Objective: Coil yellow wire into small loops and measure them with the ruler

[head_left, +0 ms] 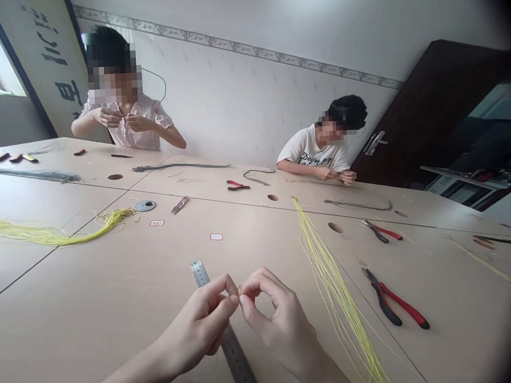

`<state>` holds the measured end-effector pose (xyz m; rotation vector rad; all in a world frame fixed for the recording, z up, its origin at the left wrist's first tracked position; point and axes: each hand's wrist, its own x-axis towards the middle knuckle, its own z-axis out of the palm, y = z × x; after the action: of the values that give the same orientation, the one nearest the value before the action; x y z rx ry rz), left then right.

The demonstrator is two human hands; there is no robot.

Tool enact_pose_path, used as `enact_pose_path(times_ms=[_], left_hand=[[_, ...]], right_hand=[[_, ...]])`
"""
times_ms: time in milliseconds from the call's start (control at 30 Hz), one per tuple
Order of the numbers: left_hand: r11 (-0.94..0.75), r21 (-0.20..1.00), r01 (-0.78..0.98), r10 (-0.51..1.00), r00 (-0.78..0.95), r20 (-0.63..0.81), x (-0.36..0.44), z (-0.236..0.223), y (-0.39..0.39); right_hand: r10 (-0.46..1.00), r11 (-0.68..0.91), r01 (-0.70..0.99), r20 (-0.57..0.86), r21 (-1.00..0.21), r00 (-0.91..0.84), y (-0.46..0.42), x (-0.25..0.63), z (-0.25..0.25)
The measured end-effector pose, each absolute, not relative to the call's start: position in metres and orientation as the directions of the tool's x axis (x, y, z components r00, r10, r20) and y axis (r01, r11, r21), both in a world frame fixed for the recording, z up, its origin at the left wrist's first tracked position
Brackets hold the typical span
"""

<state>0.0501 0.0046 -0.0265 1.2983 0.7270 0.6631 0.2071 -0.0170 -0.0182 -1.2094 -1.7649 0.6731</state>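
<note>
My left hand [202,323] and my right hand [275,319] meet above the table, both pinched by thumb and forefinger on a thin yellow wire [239,290] whose small loop shows between the fingertips. A steel ruler [229,341] lies on the table [115,290] under my hands, running from the far left toward me. Just to the right of my right hand lies a bundle of yellow wires [328,267], spread out lengthwise.
Red-handled pliers [396,304] lie right of the bundle, another pair [381,230] farther back. A second yellow bundle [47,234] lies at the left. Small snips [179,205], a round cap [145,206] and more pliers [238,185] lie mid-table. Two people work at the far side.
</note>
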Motion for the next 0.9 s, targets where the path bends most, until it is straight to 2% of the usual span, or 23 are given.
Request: enact_pose_path(times_ms=[233,367,533,700,800,900], left_hand=[[0.043,0.997,0.066,0.809,0.583,-0.074,0.046,-0.025,0.006],[-0.015,0.994,0.111,0.802,0.594,-0.055,0.046,-0.027,0.008],[-0.126,0.976,0.180,0.796,0.605,-0.009,0.047,-0.026,0.010],[-0.335,0.901,0.275,0.793,0.599,0.112,0.041,-0.020,0.006],[-0.436,0.831,0.346,0.795,0.580,0.176,0.037,-0.005,0.008],[-0.502,0.766,0.401,0.813,0.521,0.260,0.034,0.028,0.013]], right_hand=[[0.984,0.111,0.301,0.063,-0.947,-0.165,-0.012,0.210,-0.015],[0.985,0.063,0.276,0.015,-0.959,-0.172,-0.011,0.210,-0.016],[0.978,0.134,0.279,0.082,-0.951,-0.191,-0.008,0.210,-0.023],[0.953,0.262,0.261,0.206,-0.929,-0.221,-0.002,0.209,-0.034],[0.924,0.350,0.254,0.289,-0.902,-0.250,0.004,0.204,-0.020],[0.897,0.424,0.261,0.363,-0.867,-0.252,0.009,0.198,0.014]])
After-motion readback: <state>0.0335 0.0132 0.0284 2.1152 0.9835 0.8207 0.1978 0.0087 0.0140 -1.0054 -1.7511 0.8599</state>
